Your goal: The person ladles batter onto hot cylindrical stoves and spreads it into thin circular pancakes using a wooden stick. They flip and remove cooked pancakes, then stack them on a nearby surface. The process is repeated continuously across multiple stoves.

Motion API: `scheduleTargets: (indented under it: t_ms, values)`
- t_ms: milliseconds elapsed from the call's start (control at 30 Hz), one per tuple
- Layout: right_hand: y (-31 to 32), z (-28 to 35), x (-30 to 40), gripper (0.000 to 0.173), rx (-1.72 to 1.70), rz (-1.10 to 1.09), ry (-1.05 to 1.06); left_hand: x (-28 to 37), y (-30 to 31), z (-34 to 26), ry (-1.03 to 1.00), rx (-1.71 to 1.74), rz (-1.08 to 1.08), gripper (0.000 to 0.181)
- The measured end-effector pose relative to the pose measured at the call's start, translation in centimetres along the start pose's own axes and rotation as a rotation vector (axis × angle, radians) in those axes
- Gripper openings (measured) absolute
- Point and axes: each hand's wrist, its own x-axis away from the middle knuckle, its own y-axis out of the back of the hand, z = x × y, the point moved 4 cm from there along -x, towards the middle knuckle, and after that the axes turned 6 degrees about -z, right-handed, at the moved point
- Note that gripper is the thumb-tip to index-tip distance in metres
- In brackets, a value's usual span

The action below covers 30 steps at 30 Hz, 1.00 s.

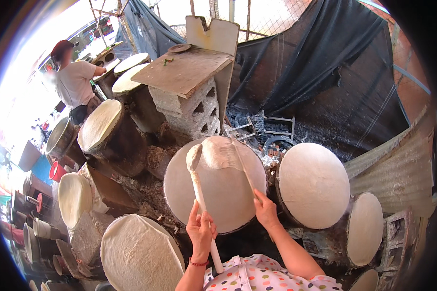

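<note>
My left hand (201, 230), with a red bead bracelet at the wrist, grips the pale handle of a ladle (194, 157) whose bowl is coated in batter. In my right hand (266, 211) is a long thin wooden stick (244, 169); its far part lies against a streaked patch of wet batter (220, 152). That patch covers the upper part of a large round griddle (204, 196), whose pale surface lies below both hands. What the pale layer over the rest of the griddle is, I cannot tell.
To the right stand more pale-topped round griddles (314, 185); a round one with a wrinkled sheet (142, 254) is at lower left. Concrete blocks (196, 105) carry a board (185, 69) ahead. Another person (76, 82) works at upper left. Dark sheeting (313, 72) hangs behind.
</note>
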Motion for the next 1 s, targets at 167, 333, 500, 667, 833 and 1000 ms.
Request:
scheduleTargets:
  t_ms: [167,333,500,667,833,1000]
  values:
    - [-4.6,2.9,-0.6,0.036,-0.108,0.278,-0.179,0.1,1.0,-0.3,0.004,0.04,-0.047,0.046]
    - [-4.8,4.1,1.0,0.035,0.216,0.314,0.179,0.2,1.9,-0.5,0.005,0.081,-0.078,0.047]
    - [0.2,1.1,-2.3,0.033,0.093,0.036,0.156,0.8,2.7,-0.7,0.024,0.119,-0.107,0.047]
    - [-2.2,3.3,-5.2,0.033,0.03,0.383,-0.344,0.8,3.5,-0.5,0.024,0.147,-0.131,0.047]
    - [-4.1,3.5,-1.2,0.033,-0.022,0.235,0.501,1.1,4.4,-0.6,0.022,0.185,-0.156,0.046]
    - [-0.8,3.3,-2.7,0.034,0.321,0.255,0.204,2.0,5.9,-0.8,0.024,0.219,-0.183,0.045]
